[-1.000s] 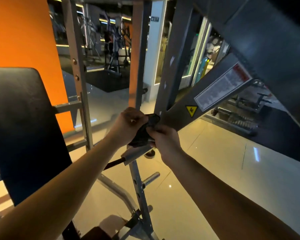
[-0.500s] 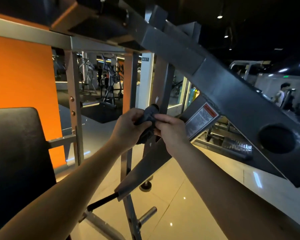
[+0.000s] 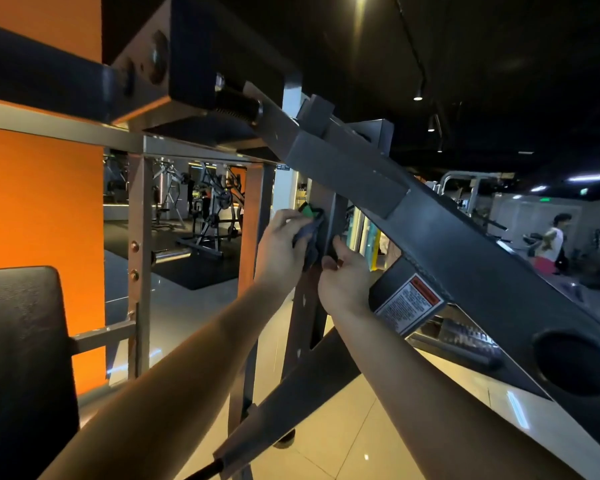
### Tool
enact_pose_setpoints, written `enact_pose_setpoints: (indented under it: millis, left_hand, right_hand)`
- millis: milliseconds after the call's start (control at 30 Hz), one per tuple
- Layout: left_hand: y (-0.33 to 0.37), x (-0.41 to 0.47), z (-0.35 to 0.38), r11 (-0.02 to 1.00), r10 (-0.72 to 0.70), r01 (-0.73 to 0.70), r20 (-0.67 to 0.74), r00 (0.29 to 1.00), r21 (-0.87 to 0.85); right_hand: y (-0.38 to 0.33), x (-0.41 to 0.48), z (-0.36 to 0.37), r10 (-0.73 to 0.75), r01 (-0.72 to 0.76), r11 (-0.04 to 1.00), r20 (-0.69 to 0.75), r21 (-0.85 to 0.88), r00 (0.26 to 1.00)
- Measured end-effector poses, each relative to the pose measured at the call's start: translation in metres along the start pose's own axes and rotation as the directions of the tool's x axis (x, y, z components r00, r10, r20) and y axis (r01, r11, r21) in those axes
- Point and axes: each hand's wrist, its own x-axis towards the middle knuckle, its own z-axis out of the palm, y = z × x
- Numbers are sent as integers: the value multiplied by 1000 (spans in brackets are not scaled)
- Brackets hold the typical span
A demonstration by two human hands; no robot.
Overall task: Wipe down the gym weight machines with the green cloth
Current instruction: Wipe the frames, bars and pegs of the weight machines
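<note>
The cloth [image 3: 309,230] looks dark in this dim light, with a bright green corner at its top. My left hand [image 3: 281,251] grips it and presses it against the grey upright post [image 3: 309,313] of the weight machine. My right hand [image 3: 343,275] is just right of the cloth, fingers curled on the same post and touching the cloth's lower edge. A thick grey lever arm [image 3: 447,244] slants from upper left to lower right just behind my hands. A white and red warning label [image 3: 409,303] sits on a second arm under my right wrist.
A black padded seat back [image 3: 18,358] stands at the lower left in front of an orange wall [image 3: 42,220]. A steel frame post [image 3: 139,258] is left of my arms. Other machines [image 3: 208,209] fill the room beyond. A person [image 3: 551,240] stands far right. The floor is glossy tile [image 3: 343,445].
Both hands have moved up the machine with the cloth, from the low slanted arm to the upright post. My view has tilted upward, and the green corner of the cloth now shows.
</note>
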Motion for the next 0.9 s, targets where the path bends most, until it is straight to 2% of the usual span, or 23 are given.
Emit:
enact_pose_setpoints:
  millis: [100,267,333,500,567,700,800,900]
  left_hand:
    - [-15,-18,6,998,62,-62,-2,998,-6]
    - [-19,-80,19,997,-38,40,35,999,-59]
    - [-19,-70,18,994,-74,77,44,996,-79]
    - [9,-1,11,987,-116,110,-47,992,-118]
    - [6,-2,13,991,-75,68,-57,996,-112]
    - [-23,-63,20,995,-65,64,-13,998,-80]
    - [-32,-118,22,982,-171,173,34,985,-73]
    - [-28,-102,21,978,-198,201,48,979,-62]
  right_hand:
    - [9,5,5,39,-38,998,-33,53,999]
    - [15,7,5,25,-24,1000,-30,19,999]
    - [15,8,7,23,-22,999,-34,27,999]
    - [20,15,9,0,3,999,-86,40,996]
    - [21,17,10,-5,8,1000,-112,29,994]
    - [18,16,11,22,-20,1000,-134,17,991]
    - [14,14,9,25,-22,999,-141,26,990]
    - [12,11,12,14,-14,1000,-138,0,990]
